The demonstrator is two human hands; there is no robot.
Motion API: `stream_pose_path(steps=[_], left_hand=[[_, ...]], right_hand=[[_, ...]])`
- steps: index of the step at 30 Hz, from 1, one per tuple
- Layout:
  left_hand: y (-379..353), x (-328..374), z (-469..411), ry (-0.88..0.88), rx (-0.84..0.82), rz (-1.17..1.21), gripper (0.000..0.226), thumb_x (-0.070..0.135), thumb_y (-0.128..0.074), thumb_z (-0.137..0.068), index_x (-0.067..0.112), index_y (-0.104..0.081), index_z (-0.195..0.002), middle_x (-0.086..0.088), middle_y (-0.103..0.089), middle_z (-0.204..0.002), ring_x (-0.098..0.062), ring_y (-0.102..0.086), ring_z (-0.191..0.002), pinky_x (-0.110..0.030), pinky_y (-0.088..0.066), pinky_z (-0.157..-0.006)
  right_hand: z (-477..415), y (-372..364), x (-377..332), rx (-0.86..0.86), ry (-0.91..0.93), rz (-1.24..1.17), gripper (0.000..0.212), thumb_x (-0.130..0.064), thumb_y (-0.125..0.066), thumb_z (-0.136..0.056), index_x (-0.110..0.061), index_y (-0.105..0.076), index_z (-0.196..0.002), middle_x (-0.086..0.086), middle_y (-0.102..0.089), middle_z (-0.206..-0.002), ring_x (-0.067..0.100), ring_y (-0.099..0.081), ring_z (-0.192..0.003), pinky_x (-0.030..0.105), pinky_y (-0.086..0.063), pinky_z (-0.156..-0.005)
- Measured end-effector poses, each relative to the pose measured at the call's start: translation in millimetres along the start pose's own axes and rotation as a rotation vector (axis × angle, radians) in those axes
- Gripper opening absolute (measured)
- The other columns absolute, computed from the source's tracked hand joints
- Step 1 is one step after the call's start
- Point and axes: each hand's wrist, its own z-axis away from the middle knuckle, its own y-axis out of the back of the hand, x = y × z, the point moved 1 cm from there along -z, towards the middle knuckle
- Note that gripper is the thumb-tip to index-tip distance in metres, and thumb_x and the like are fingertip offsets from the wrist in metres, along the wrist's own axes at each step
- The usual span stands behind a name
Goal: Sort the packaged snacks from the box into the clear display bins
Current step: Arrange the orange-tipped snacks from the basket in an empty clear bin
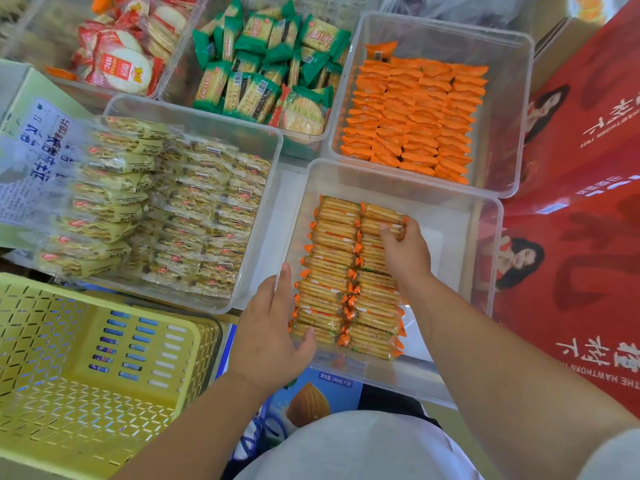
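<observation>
Cracker packs (332, 252) lie under right hand (407, 252), touching left hand (270, 327).

1. Your left hand (273, 327) rests on the left rim of the near bin (443, 237), fingers straight, thumb touching the nearest crackers (332, 268).
2. Your right hand (405, 252) is inside the bin, pinching crackers at the far end of the right row.
3. The crackers lie in two rows along the bin's left side.
4. Orange packs (415, 116) lie beyond, yellow packs (194, 216) to the left, and a basket (69, 358) at near left.
</observation>
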Motion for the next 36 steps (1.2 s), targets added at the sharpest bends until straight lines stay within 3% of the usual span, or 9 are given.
stream_pose_path(steps=[5,11,16,19,23,27,31,33,36], left_hand=[[0.3,1.2,0.1,0.007,-0.021,0.004,0.106,0.053,-0.057,-0.083,0.016,-0.001,-0.164,-0.008,-0.043,-0.145,-0.022,-0.045,-0.127,-0.039,-0.049,-0.1],[0.7,2.0,0.9,0.019,-0.032,0.0,0.105,0.051,-0.057,-0.082,0.016,-0.002,-0.164,-0.011,-0.043,-0.146,-0.029,-0.05,-0.126,-0.042,-0.051,-0.097],[1.2,3.0,0.7,0.019,-0.022,0.016,0.105,0.052,-0.055,-0.081,0.018,-0.002,-0.165,0.002,-0.034,-0.139,-0.022,-0.05,-0.118,-0.037,-0.052,-0.088],[1.6,2.9,0.1,0.021,-0.027,0.032,0.105,0.048,-0.057,-0.079,0.014,-0.006,-0.164,-0.001,-0.038,-0.134,-0.024,-0.054,-0.111,-0.04,-0.054,-0.083],[1.0,3.4,-0.3,0.024,-0.037,0.024,0.105,0.05,-0.055,-0.079,0.014,-0.005,-0.165,-0.005,-0.042,-0.137,-0.025,-0.054,-0.113,-0.041,-0.054,-0.084],[0.9,3.1,-0.6,0.038,-0.033,0.01,0.105,0.052,-0.053,-0.079,0.015,-0.005,-0.165,-0.004,-0.04,-0.139,-0.025,-0.054,-0.115,-0.039,-0.052,-0.084],[2.2,5.2,0.2,0.039,-0.023,0.014,0.104,0.054,-0.052,-0.079,0.018,-0.004,-0.164,0.006,-0.029,-0.136,-0.024,-0.054,-0.115,-0.039,-0.053,-0.084],[2.9,5.5,0.3,0.034,-0.019,0.012,0.105,0.053,-0.053,-0.079,0.018,-0.004,-0.164,0.007,-0.028,-0.135,-0.025,-0.054,-0.115,-0.039,-0.053,-0.083],[3.2,5.3,0.0,0.035,-0.016,0.006,0.105,0.052,-0.054,-0.079,0.018,-0.004,-0.164,0.005,-0.031,-0.136,-0.025,-0.055,-0.115,-0.038,-0.054,-0.083]], right_hand=[[-2.3,2.8,-3.4,-0.013,0.037,0.072,0.067,-0.049,-0.058,-0.097,-0.02,-0.036,-0.153,0.002,-0.05,-0.149,0.029,-0.048,-0.135,0.047,-0.043,-0.108],[35.9,17.1,14.0,0.11,-0.179,-0.122,0.088,-0.053,-0.057,-0.097,-0.015,-0.012,-0.162,0.009,-0.025,-0.165,0.029,-0.029,-0.149,0.047,-0.03,-0.119],[88.1,17.1,31.7,-0.112,-0.406,-0.329,0.064,-0.051,-0.053,-0.1,-0.025,-0.029,-0.154,-0.003,-0.049,-0.144,0.019,-0.053,-0.119,0.038,-0.047,-0.097],[102.5,6.2,28.2,-0.262,-0.347,-0.393,0.04,-0.043,-0.052,-0.103,-0.04,-0.043,-0.142,-0.008,-0.061,-0.132,0.019,-0.062,-0.116,0.05,-0.054,-0.097],[104.8,2.7,20.3,-0.318,-0.296,-0.37,0.048,-0.044,-0.062,-0.098,-0.042,-0.043,-0.142,-0.008,-0.061,-0.134,0.021,-0.062,-0.118,0.05,-0.055,-0.097],[102.0,14.5,23.3,-0.336,-0.342,-0.383,0.062,-0.043,-0.07,-0.093,-0.035,-0.04,-0.146,-0.008,-0.061,-0.135,0.017,-0.063,-0.116,0.037,-0.059,-0.076],[80.2,33.3,27.0,-0.035,-0.338,-0.273,0.092,-0.049,-0.069,-0.089,-0.019,-0.019,-0.16,0.008,-0.043,-0.153,0.024,-0.058,-0.118,0.037,-0.05,-0.089],[68.5,37.1,23.6,-0.037,-0.245,-0.337,0.092,-0.048,-0.066,-0.092,-0.022,-0.012,-0.161,0.007,-0.039,-0.156,0.021,-0.061,-0.111,0.032,-0.046,-0.08],[56.9,30.5,18.0,-0.176,-0.188,-0.332,0.085,-0.049,-0.063,-0.095,-0.025,-0.014,-0.16,0.002,-0.033,-0.162,0.027,-0.043,-0.14,0.045,-0.042,-0.105]])
